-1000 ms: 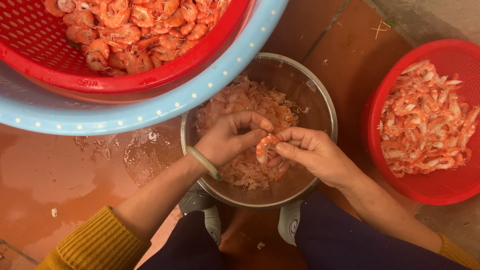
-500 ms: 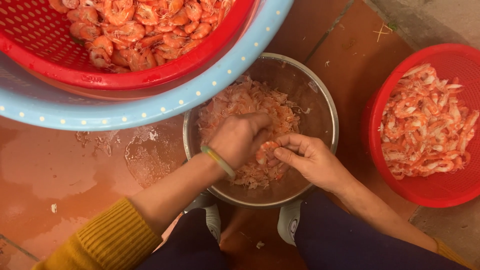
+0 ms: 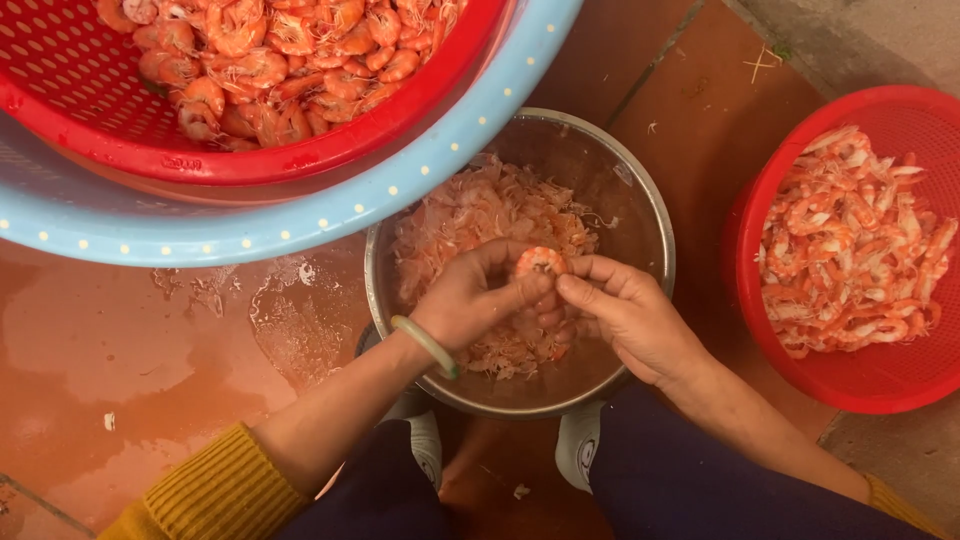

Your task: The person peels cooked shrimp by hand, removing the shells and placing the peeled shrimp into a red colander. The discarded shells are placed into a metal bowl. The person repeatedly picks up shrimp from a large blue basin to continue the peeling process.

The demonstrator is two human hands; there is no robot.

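Note:
A small orange-pink shrimp (image 3: 540,261) is pinched between the fingertips of both my hands above a steel bowl (image 3: 640,210) filled with pale shrimp shells. My left hand (image 3: 470,298), with a green bangle at the wrist, grips it from the left. From the right, my right hand (image 3: 625,315) holds the same shrimp with thumb and fingers. Both hands hover over the near half of the bowl, thumbs almost touching.
A red perforated basket (image 3: 300,150) of whole shrimp sits in a light blue basin (image 3: 330,215) at upper left. A red basket (image 3: 760,250) of peeled shrimp stands at right. The wet reddish tiled floor (image 3: 150,350) lies around; my knees and shoes are below the bowl.
The shrimp has been turned and lifted from a lower spot between the hands to the top of the fingertips. My left hand rotated, showing its fingers again.

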